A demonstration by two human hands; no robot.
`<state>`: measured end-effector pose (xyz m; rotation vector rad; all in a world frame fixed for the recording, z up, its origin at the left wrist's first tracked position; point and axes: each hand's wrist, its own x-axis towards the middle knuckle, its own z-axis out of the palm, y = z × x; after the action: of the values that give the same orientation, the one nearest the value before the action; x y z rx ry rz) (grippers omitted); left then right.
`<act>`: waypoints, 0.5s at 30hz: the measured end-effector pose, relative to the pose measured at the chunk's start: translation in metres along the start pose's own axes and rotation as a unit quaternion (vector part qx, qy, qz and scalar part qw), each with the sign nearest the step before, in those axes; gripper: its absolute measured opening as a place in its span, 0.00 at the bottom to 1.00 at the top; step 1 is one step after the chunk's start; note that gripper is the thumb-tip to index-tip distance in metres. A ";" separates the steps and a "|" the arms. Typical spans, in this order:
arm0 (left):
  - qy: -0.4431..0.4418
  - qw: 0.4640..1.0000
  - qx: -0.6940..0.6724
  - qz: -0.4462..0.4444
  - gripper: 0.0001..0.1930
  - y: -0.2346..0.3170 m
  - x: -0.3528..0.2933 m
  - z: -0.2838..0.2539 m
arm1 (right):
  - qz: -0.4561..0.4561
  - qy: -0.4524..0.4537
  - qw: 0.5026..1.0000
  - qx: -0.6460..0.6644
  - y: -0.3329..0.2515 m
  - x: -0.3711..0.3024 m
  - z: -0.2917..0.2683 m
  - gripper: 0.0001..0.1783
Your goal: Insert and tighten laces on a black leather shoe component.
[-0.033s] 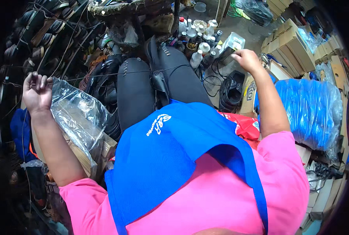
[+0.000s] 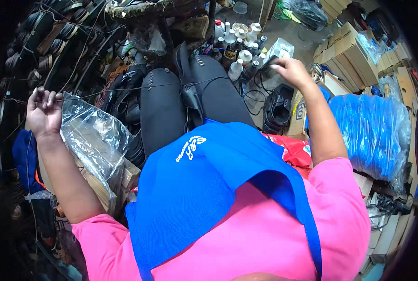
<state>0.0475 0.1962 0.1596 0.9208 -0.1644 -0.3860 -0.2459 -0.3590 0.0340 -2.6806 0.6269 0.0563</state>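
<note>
My left hand [image 2: 45, 112] is raised at the left with its fingers curled on a dark thread [image 2: 120, 90]. The thread runs across my knees to a black shoe [image 2: 191, 96], which is wedged upright between my thighs. Beyond the shoe, a stretch of thread slants up over my right thigh; where it ends I cannot tell. Up at the right, my right hand [image 2: 291, 72] is closed in a pinch beside a clear plastic container [image 2: 280, 49]. What its fingers hold is too small to make out.
Several bottles [image 2: 235, 70] crowd the floor beyond my knees. Another black shoe [image 2: 279, 107] lies right of my leg. Cardboard boxes [image 2: 345, 56] and a blue plastic-wrapped bundle [image 2: 363, 136] stand at the right. A rack of soles [image 2: 45, 61] and plastic sheeting [image 2: 94, 131] fill the left.
My right hand has shifted slightly to the left, closer over the clear container. My left hand and the shoe stay nearly in place.
</note>
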 end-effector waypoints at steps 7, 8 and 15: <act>0.078 0.994 -0.062 0.043 0.11 0.047 0.008 -0.046 | -0.261 -0.146 0.949 0.097 -0.145 0.011 0.062 0.23; 0.101 0.992 -0.046 0.053 0.12 0.058 0.008 -0.058 | -0.244 -0.133 0.957 0.078 -0.147 0.015 0.058 0.20; 0.231 0.963 -0.021 0.140 0.22 0.186 -0.032 -0.196 | 0.179 0.088 0.883 0.425 0.005 0.058 0.061 0.12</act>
<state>0.1243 0.4551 0.1921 0.9080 0.1424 0.0919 -0.1928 -0.3645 -0.0311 -1.7094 0.9313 -0.2985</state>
